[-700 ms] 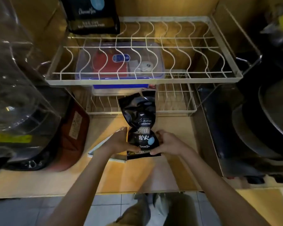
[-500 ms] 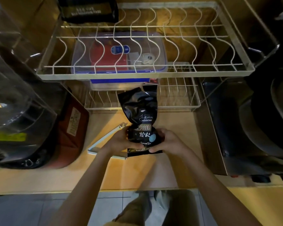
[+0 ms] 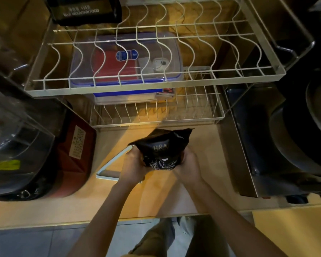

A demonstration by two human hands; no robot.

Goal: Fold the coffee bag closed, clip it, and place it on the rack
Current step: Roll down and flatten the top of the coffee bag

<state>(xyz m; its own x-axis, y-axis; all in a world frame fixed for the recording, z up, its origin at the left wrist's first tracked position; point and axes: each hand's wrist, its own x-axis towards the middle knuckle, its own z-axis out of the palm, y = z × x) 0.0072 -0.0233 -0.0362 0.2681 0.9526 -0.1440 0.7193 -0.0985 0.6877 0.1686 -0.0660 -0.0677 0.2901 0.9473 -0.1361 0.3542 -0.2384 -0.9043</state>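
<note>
The left hand (image 3: pixel 132 166) and the right hand (image 3: pixel 188 165) are both wrapped around the lower half of the black coffee bag (image 3: pixel 162 150), one on each side, holding it above the middle of the wooden bench (image 3: pixel 156 199). The bag's top flap is bent over toward the rack (image 3: pixel 154 52). A pale blue clip (image 3: pixel 110 167) lies on the bench just left of the left hand, partly under it. The low wire shelf (image 3: pixel 156 112) stands directly behind the bag, with a clear lidded box (image 3: pixel 126 58) under the upper tier. Another black bag (image 3: pixel 85 10) sits at the rack's far-left corner. A red appliance (image 3: pixel 74 156) crowds the bench's left side, and a steel unit (image 3: pixel 248 145) the right edge.
</note>
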